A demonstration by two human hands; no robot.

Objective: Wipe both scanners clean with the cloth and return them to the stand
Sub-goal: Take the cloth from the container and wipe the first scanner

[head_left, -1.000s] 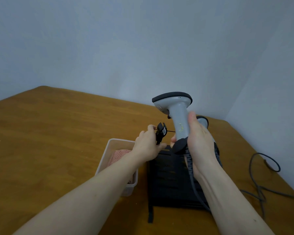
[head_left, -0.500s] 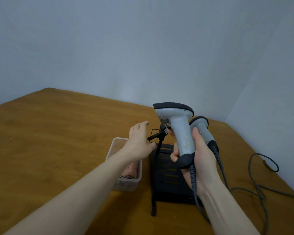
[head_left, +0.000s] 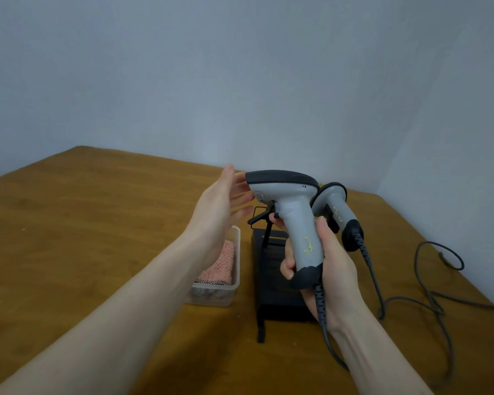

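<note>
Right hand [head_left: 330, 269] wraps the grey handle of the near barcode scanner [head_left: 293, 220], thumb up the back, fingers curled round the front near the trigger; scanner is upright, lifted off the stand, head pointing left. Yellowish smear on the handle just above the thumb. Its coiled cable [head_left: 321, 312] drops past the wrist.

Left hand [head_left: 221, 206] is flat and relaxed, fingers straight, holding nothing; its fingertips sit right at the nose of the scanner head, contact not clear.

Second scanner [head_left: 338, 212] is behind the held one, seemingly seated on the black stand [head_left: 274, 283], cable trailing right across the wooden table [head_left: 77, 223]. One stand cradle [head_left: 260, 216] looks vacant, just below the held head.

Pink cloth [head_left: 221, 262] lies in the clear plastic tub [head_left: 233, 289], just left of the stand, under the left forearm. Not picked up yet.

Judgement: step in hand is likely steadying the scanner before fetching the cloth. To do it well: keep the right-hand grip low on the handle so the head and the smear stay exposed, drop the left hand to the tub for the cloth, wipe head first, then the stain. Watch cable slack so it doesn't tug the stand.
</note>
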